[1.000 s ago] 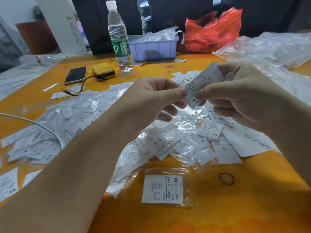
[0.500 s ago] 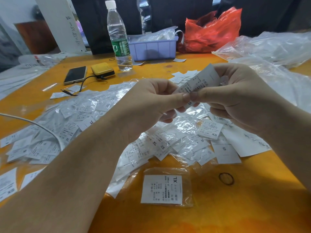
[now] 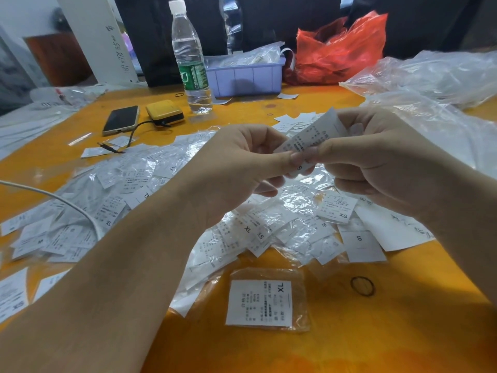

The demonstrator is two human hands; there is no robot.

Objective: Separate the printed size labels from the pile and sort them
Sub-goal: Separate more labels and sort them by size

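Orange table (image 3: 349, 345), cluttered w/ clear poly bags on the right side, a red plastic bag (image 3: 341, 49) and a lilac bin (image 3: 250, 76) at the back. The pile of size labels (image 3: 166, 211) sprawls across the table's middle, most of them in little clear sleeves. Water bottle (image 3: 191, 57) stands just left of the bin; phone (image 3: 121, 119) and yellow power bank (image 3: 165, 113) sit behind the pile. One bagged XL label (image 3: 259, 302) lies alone on the near side of the pile, a black rubber band (image 3: 362, 286) right of it.

Both hands are up over the pile. Left hand (image 3: 236, 168) and right hand (image 3: 376, 157) each pinch the same held label (image 3: 312, 135), thumbs nearly meeting at its lower end, an S showing below.

Imo it's the separating step: prob peeling stuck labels apart or reading the size. Next needs a clean split, then drop onto the matching size group.

Vs a sec ago: thumbs have closed together and now cover most of the size print, label tilted flatter.
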